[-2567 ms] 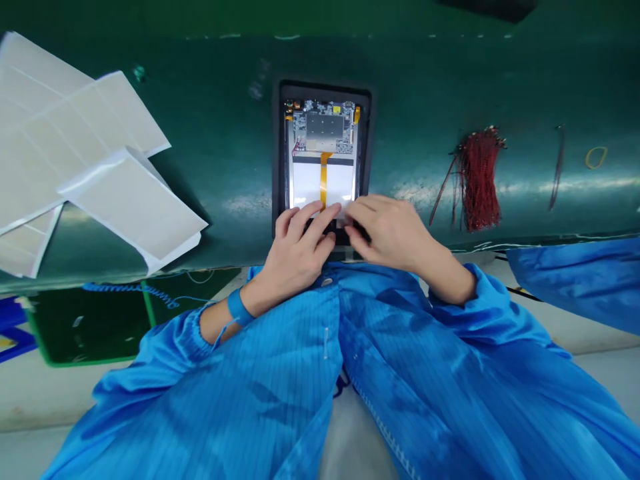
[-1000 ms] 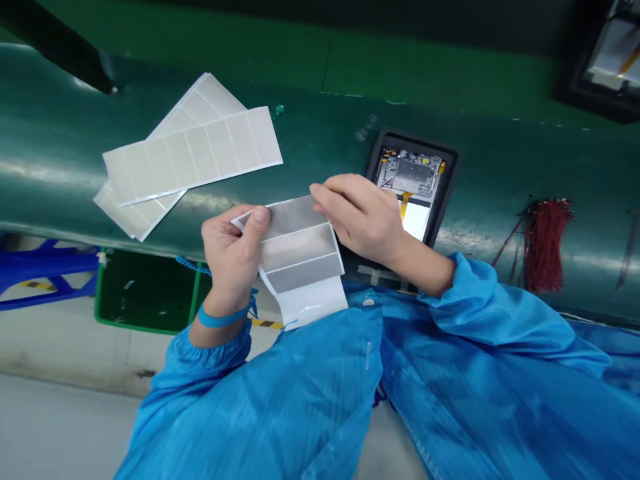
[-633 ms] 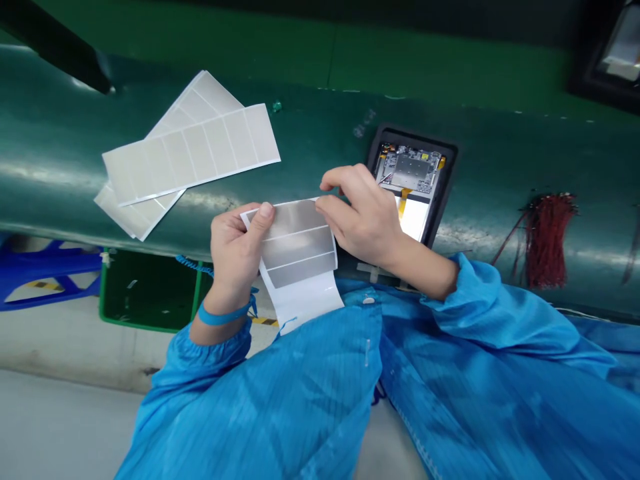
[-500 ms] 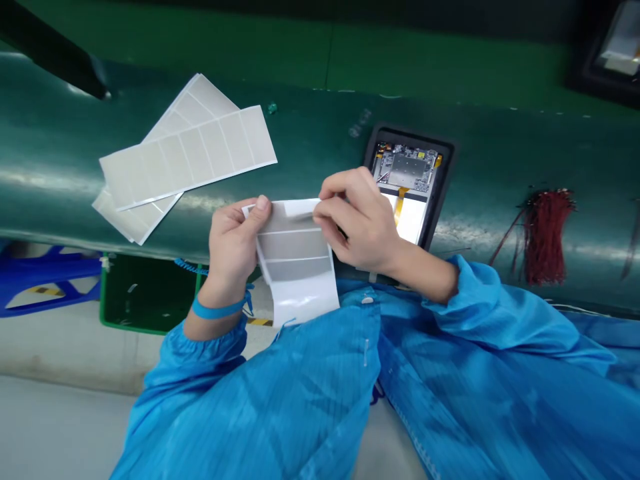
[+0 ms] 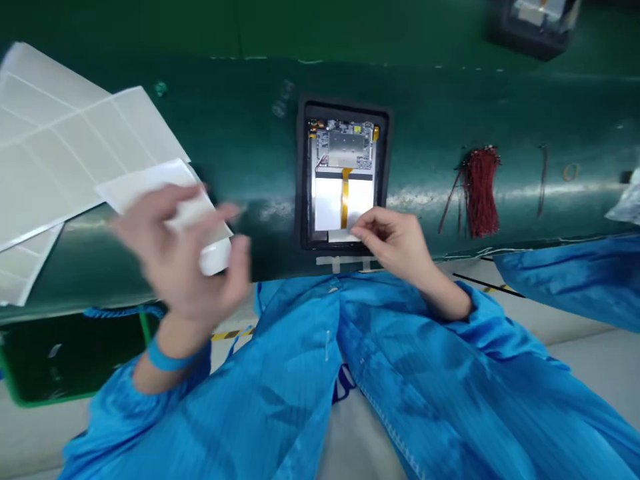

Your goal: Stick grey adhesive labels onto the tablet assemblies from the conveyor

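Observation:
My left hand (image 5: 185,260), blurred by motion, is open with its fingers apart over a small sheet of stickers (image 5: 145,183). That sheet overlaps larger sticker sheets (image 5: 65,153) on the bench at the left. My right hand (image 5: 395,243) pinches a pale grey sticker (image 5: 341,235) at the lower end of an opened tablet (image 5: 325,203). The fingertips cover the sticker's right end. Inside the tablet show a circuit board (image 5: 345,148), white battery-like panels and an orange ribbon cable (image 5: 345,200). A black frame tray (image 5: 301,180) surrounds the tablet.
A bundle of dark red wires (image 5: 481,193) lies on the green bench (image 5: 260,147) to the right, with a thin strand (image 5: 543,180) and a rubber band (image 5: 571,172) beyond. Another black tray (image 5: 530,33) sits at the back right. A green bin (image 5: 20,393) stands below left.
The right hand has moved from the sticker sheet to the tablet with a sticker. My left hand has carried the sheet left onto the other sheets and spread its fingers. The view has shifted right.

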The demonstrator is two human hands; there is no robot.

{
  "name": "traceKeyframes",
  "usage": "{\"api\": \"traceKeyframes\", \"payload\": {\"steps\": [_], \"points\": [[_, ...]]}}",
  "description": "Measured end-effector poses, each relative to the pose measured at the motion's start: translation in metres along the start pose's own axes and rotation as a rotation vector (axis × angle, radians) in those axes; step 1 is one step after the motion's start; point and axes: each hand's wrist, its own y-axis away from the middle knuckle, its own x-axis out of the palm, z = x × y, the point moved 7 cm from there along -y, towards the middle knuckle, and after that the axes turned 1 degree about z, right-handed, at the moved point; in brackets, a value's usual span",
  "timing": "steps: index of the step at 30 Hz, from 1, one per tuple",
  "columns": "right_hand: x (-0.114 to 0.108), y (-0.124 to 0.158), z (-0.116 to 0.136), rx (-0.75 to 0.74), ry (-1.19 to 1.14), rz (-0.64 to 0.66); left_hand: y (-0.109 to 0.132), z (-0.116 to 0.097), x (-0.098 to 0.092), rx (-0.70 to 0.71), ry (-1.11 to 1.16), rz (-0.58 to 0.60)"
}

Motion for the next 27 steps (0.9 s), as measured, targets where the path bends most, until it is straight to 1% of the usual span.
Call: {"api": "traceKeyframes", "payload": {"steps": [1, 2, 3, 5, 7, 13, 21, 27], "points": [[0.006, 0.002, -0.005, 0.023, -0.005, 0.027, 0.002, -0.022, 0.013, 0.085, 0.014, -0.035], [0.010, 0.003, -0.008, 0.035, -0.003, 0.044, 0.004, -0.038, 0.027, 0.135, 0.028, -0.038], [0.014, 0.003, -0.008, 0.035, 0.003, 0.054, 0.006, -0.050, 0.041, 0.165, 0.047, -0.030], [0.018, 0.001, -0.007, 0.028, 0.015, 0.060, 0.009, -0.059, 0.064, 0.174, 0.076, 0.027], [0.019, -0.002, -0.005, 0.022, 0.029, 0.057, 0.012, -0.058, 0.074, 0.182, 0.086, 0.041], [0.019, -0.005, -0.003, 0.030, 0.097, 0.063, 0.015, -0.051, 0.082, 0.192, 0.082, 0.094], [0.020, -0.005, 0.000, 0.011, 0.163, 0.063, 0.007, -0.058, 0.091, 0.249, 0.040, 0.144], [0.025, -0.006, 0.000, 0.037, 0.253, 0.075, 0.006, -0.058, 0.103, 0.231, -0.002, 0.214]]}}
